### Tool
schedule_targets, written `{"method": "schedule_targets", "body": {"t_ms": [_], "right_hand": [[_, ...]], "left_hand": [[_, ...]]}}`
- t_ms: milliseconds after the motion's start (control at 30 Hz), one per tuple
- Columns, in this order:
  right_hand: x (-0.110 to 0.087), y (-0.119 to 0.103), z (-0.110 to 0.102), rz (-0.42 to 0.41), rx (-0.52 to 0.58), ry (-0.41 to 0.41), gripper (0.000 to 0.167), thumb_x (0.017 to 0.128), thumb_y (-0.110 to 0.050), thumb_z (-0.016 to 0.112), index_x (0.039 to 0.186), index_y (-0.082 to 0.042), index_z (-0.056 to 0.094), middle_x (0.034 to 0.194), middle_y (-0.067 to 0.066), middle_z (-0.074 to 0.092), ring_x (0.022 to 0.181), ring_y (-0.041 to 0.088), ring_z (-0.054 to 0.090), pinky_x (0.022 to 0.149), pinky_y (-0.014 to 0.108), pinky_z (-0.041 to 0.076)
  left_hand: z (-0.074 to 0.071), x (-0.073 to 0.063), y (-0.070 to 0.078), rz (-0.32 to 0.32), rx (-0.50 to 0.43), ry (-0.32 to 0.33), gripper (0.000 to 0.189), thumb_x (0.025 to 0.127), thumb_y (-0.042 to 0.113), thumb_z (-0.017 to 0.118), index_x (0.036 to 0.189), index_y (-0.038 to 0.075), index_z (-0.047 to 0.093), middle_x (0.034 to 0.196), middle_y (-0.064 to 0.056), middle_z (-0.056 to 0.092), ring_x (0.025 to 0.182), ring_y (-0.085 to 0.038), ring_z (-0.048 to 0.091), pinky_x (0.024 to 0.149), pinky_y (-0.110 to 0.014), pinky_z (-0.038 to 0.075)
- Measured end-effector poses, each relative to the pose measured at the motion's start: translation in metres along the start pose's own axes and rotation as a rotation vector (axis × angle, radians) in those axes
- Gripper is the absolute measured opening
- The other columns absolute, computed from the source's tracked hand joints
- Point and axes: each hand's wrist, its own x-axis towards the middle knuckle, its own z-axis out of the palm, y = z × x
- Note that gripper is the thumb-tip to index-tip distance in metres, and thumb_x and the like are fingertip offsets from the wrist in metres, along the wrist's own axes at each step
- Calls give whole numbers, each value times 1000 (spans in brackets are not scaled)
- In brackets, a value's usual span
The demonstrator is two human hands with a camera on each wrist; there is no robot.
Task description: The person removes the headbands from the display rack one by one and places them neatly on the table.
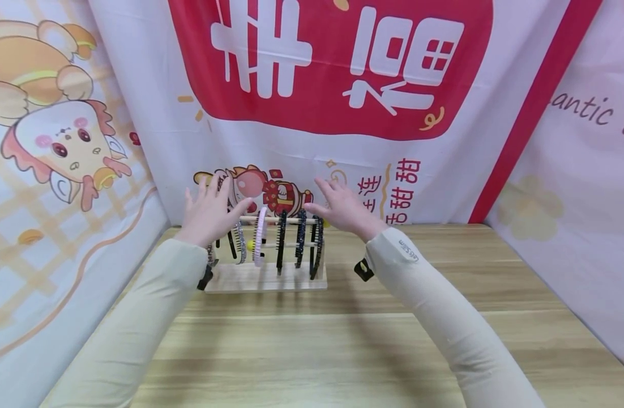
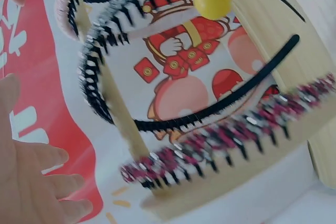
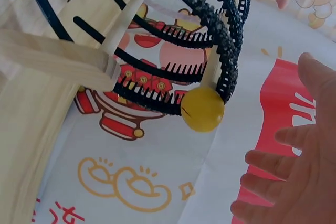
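Observation:
A wooden headband rack (image 1: 296,283) stands on the table, with several toothed headbands hung over its rods. Over its left end my left hand (image 1: 210,209) spreads its fingers, holding nothing. My right hand (image 1: 345,209) reaches in at the right end, fingers stretched and apart from the headbands. Between them hangs a pale pink headband (image 1: 260,235). The left wrist view shows a pink-and-silver glittery headband (image 2: 231,135) at the near end and a silver one (image 2: 94,77) behind it. In the right wrist view, a black beaded headband (image 3: 226,51) hangs beside a yellow ball (image 3: 202,108) capping a rod.
Printed cloth walls enclose the wood-grain table (image 1: 302,351): a back cloth (image 1: 332,113) close behind the rack, a left cloth (image 1: 52,238) and a right cloth (image 1: 572,187). A black wrist-camera piece (image 1: 364,270) shows below the right cuff.

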Motion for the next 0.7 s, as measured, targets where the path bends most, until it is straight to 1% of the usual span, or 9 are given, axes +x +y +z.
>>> {"method": "schedule_targets", "body": {"t_ms": [100,200,300,500,633,700], "right_hand": [[-1,0,2,-2,56,-15,77,90,-56,44,149,-18,11,152,12,13,137,29,13,109,48,14],[-1,0,4,-7,77,-21,76,90,-56,44,149,-19,13,151,11,14,137,28,13,109,49,14],[-2,1,6,-14,78,-22,76,90,-57,44,149,-19,15,151,10,17,137,27,14,109,48,15],[-4,3,12,-21,89,-31,74,89,-56,46,148,-18,20,150,11,22,135,29,19,108,49,19],[-5,5,15,-3,89,-41,73,88,-58,46,147,-21,23,149,12,22,135,30,20,106,52,22],[-6,6,17,-1,87,-42,72,89,-57,47,147,-20,24,149,13,22,135,30,20,106,52,22]], "left_hand": [[1,-4,-8,13,-10,16,90,88,69,22,147,2,10,150,-23,0,135,-39,-10,102,-59,-16],[2,-6,-16,30,-16,33,90,88,68,21,146,0,10,149,-26,1,135,-39,-8,103,-58,-14],[4,-8,-23,45,-32,54,88,90,66,22,146,-1,11,149,-27,3,135,-41,-4,104,-57,-14],[7,-14,-37,52,-62,88,84,93,61,24,144,-5,15,148,-28,8,134,-43,4,104,-58,-9],[9,-18,-45,61,-73,91,82,94,58,25,143,-7,16,147,-30,9,134,-44,5,104,-59,-10],[10,-20,-49,62,-75,89,81,94,57,25,143,-7,15,147,-30,8,134,-43,5,104,-58,-10]]}}
